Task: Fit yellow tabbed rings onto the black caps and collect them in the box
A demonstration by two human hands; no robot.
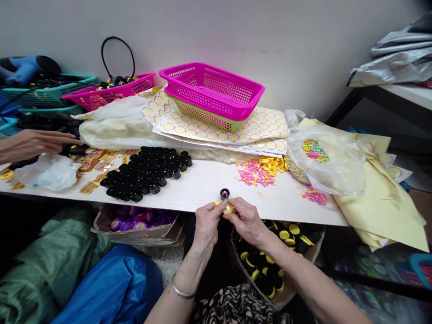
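My left hand (208, 222) and my right hand (245, 219) meet at the front edge of the white table (202, 184), both pinched on a small yellow ring cap (228, 208). Just beyond my fingers a single black cup (224, 194) filled with coloured beads stands upright on the table. Several more black cups (145, 173) are grouped to the left. A pile of pink beads (254, 174) and loose yellow rings (272, 165) lie to the right.
Another person's hand (32, 143) rests at the far left. A pink basket (212, 92) nested in a green one sits on sticker sheets (266, 130) at the back. A plastic bag of beads (320, 157) lies right; a box of black-and-yellow pieces (276, 265) sits below.
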